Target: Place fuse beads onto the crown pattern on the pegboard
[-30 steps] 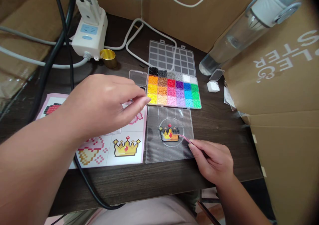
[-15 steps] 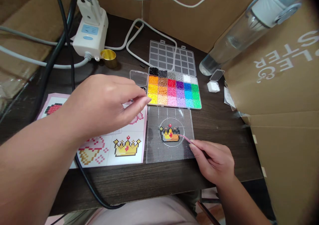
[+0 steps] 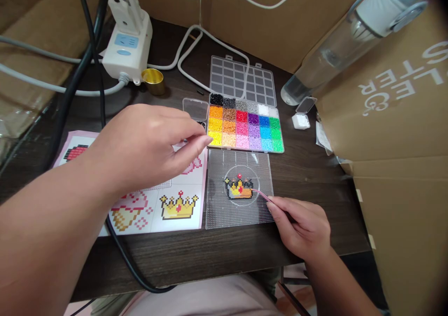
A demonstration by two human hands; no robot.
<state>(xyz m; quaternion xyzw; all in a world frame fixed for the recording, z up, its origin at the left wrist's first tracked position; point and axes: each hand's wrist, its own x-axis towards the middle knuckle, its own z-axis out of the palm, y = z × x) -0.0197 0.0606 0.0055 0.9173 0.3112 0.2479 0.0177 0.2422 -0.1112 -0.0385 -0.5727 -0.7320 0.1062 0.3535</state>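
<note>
My right hand (image 3: 303, 225) is closed round slim pink tweezers (image 3: 263, 194), their bent tip touching the right part of a crown made of fuse beads (image 3: 240, 188). The crown is yellow, orange, grey and black with red beads, and sits on a clear pegboard (image 3: 224, 215) with a circle marked on it. My left hand (image 3: 164, 143) hovers over the pattern sheet, thumb and forefinger pinched by the left edge of the bead box (image 3: 248, 124), near its yellow beads. Anything between those fingertips is too small to make out. A printed crown (image 3: 178, 205) shows on the pattern sheet (image 3: 157, 227).
Behind stand a power strip (image 3: 128, 50) with cables and a gold cup (image 3: 154, 81). A water bottle (image 3: 329, 54) leans at the right, by a small white box (image 3: 301, 121). A black cable (image 3: 122, 255) crosses the sheet and front edge. Cardboard walls (image 3: 252, 26) surround the desk.
Both hands keep almost the same place, and the tweezers' tip stays at the crown. The view has shifted very slightly.
</note>
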